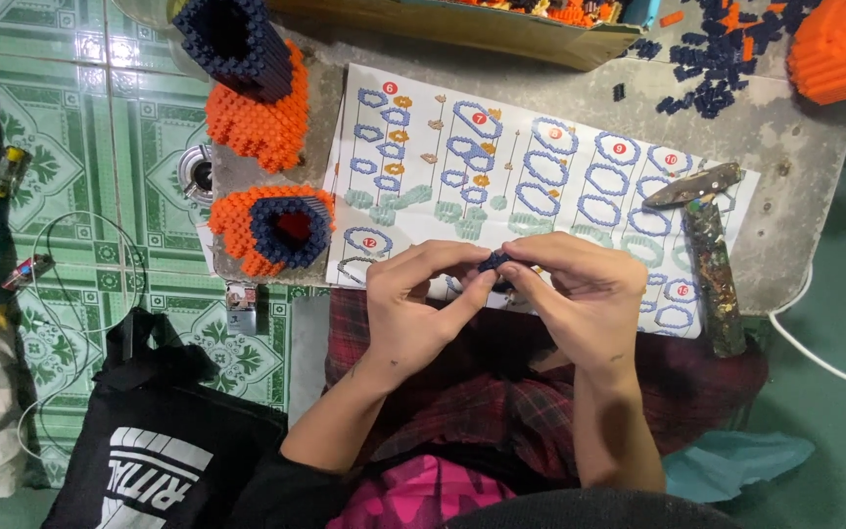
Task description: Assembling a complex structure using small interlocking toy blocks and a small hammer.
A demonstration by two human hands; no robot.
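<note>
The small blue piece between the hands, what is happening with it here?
A person seated at a grey table pinches a small dark blue block piece between the fingertips of both hands, left hand and right hand. It is held just above an instruction sheet printed with ring shapes. Orange and blue block builds stand at the left of the table, loose blue blocks lie at the top right, and a hammer rests on the sheet's right edge.

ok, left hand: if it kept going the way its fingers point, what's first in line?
The left hand points right, pinching a small dark blue brick piece. Going straight on it would meet the right hand almost at once; their fingertips look nearly touching, though depth is unclear.
</note>
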